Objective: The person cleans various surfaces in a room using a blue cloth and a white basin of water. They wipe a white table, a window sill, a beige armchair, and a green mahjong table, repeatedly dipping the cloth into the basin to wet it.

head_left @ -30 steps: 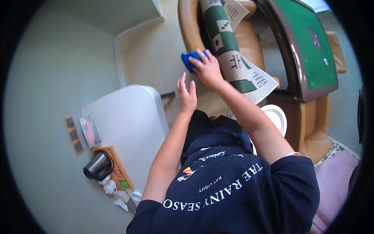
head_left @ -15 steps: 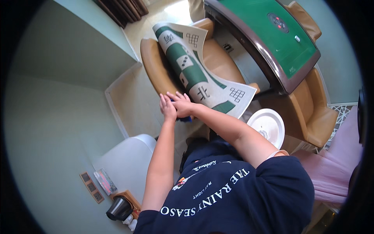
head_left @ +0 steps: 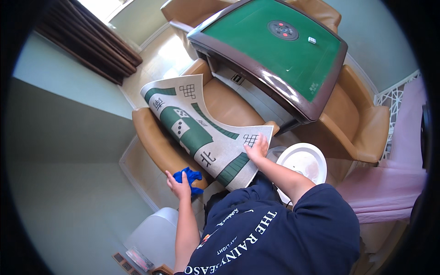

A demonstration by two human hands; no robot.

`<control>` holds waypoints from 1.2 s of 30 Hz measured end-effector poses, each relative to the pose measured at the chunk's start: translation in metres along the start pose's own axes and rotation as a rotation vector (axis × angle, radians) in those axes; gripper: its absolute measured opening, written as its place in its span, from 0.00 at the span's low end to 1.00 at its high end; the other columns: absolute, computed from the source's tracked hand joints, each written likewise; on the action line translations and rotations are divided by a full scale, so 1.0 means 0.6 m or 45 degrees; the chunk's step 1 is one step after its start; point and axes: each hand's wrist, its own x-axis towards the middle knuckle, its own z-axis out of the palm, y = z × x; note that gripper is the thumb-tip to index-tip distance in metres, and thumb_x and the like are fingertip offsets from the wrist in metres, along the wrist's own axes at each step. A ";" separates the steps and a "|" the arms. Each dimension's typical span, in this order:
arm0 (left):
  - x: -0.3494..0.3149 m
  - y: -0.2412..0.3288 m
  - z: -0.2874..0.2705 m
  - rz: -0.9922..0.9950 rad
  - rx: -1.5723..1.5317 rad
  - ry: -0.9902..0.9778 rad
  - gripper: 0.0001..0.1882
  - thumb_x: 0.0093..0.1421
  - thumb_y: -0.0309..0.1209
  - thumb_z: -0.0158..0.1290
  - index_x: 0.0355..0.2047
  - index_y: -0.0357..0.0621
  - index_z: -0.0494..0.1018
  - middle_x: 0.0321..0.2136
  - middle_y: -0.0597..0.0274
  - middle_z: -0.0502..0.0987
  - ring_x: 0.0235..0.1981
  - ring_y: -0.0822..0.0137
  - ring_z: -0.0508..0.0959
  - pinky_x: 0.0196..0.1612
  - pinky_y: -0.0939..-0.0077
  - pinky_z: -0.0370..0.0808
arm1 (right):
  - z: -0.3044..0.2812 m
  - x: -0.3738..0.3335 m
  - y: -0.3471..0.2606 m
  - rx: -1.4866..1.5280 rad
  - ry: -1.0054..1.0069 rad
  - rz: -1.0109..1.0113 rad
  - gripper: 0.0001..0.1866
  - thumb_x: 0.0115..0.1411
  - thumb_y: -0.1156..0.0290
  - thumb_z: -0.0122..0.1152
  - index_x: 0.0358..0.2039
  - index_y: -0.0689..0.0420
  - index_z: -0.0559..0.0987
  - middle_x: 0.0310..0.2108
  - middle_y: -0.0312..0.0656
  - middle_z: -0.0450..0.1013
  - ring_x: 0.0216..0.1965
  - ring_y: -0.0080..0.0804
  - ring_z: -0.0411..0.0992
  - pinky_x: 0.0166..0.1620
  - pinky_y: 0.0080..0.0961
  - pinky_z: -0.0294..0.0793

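Note:
A crumpled blue cloth [head_left: 189,180] is held in my left hand [head_left: 178,187], close to the end of the tan chair's backrest [head_left: 158,142]. My right hand [head_left: 257,149] rests with fingers apart against the near right corner of a mat [head_left: 217,153]. This mat is light grey with green bands, dark characters, dots and grid patterns. It drapes over the backrest and across the chair seat, its edges curling.
Beyond the chair stands a green-topped mahjong table [head_left: 256,50] with a dark rim and a small white block [head_left: 312,40]. A round white stool or lid [head_left: 305,162] is beside my right forearm. Another tan chair [head_left: 353,123] and pink fabric [head_left: 380,192] lie to the right.
My hands were together at the backrest and have moved apart. The left now shows the blue cloth, and the right has gone to the mat's corner. The view has shifted.

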 end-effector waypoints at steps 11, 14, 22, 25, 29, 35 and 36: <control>0.015 0.005 -0.006 0.000 0.071 -0.071 0.42 0.64 0.50 0.55 0.72 0.51 0.51 0.62 0.38 0.60 0.60 0.42 0.67 0.62 0.53 0.66 | -0.013 -0.136 -0.139 -0.102 -0.773 -0.495 0.61 0.48 0.31 0.65 0.73 0.53 0.52 0.72 0.60 0.48 0.72 0.61 0.46 0.70 0.57 0.47; 0.015 0.017 -0.008 -0.002 0.060 -0.061 0.43 0.63 0.50 0.55 0.72 0.50 0.51 0.63 0.38 0.60 0.61 0.42 0.65 0.63 0.54 0.64 | -0.037 -0.220 -0.220 -0.384 -0.637 -0.781 0.64 0.47 0.39 0.72 0.74 0.46 0.42 0.70 0.62 0.51 0.68 0.67 0.55 0.66 0.62 0.56; 0.007 0.014 -0.001 -0.013 -0.002 -0.085 0.44 0.62 0.54 0.55 0.72 0.52 0.51 0.64 0.39 0.57 0.63 0.41 0.63 0.64 0.52 0.63 | -0.020 -0.183 -0.223 0.012 -0.237 -0.980 0.33 0.59 0.76 0.52 0.66 0.45 0.67 0.43 0.59 0.78 0.45 0.57 0.76 0.48 0.44 0.75; 0.006 0.017 0.007 -0.007 -0.008 -0.088 0.45 0.62 0.55 0.55 0.72 0.52 0.51 0.64 0.39 0.58 0.62 0.41 0.63 0.64 0.52 0.63 | -0.102 -0.133 -0.270 0.289 -0.316 -0.993 0.28 0.59 0.77 0.53 0.61 0.47 0.74 0.50 0.55 0.76 0.49 0.54 0.76 0.52 0.39 0.74; 0.004 0.026 -0.008 -0.018 -0.011 -0.108 0.46 0.61 0.56 0.56 0.72 0.52 0.51 0.64 0.40 0.57 0.63 0.40 0.63 0.65 0.52 0.62 | -0.235 -0.087 -0.346 0.696 -0.533 -1.126 0.29 0.55 0.83 0.61 0.60 0.53 0.76 0.50 0.41 0.79 0.50 0.27 0.75 0.54 0.26 0.73; 0.014 0.008 -0.007 0.003 -0.041 -0.110 0.47 0.61 0.55 0.56 0.72 0.51 0.49 0.65 0.37 0.55 0.63 0.38 0.62 0.64 0.50 0.61 | -0.491 -0.022 -0.513 0.960 -0.366 -1.129 0.24 0.54 0.78 0.68 0.53 0.58 0.80 0.46 0.37 0.79 0.46 0.28 0.75 0.55 0.26 0.71; 0.016 0.004 -0.002 0.021 -0.039 -0.103 0.47 0.61 0.55 0.56 0.72 0.50 0.50 0.65 0.37 0.55 0.63 0.38 0.62 0.65 0.50 0.61 | -0.523 0.017 -0.542 0.987 -0.324 -1.192 0.24 0.54 0.75 0.68 0.53 0.58 0.80 0.46 0.38 0.79 0.46 0.29 0.75 0.55 0.27 0.72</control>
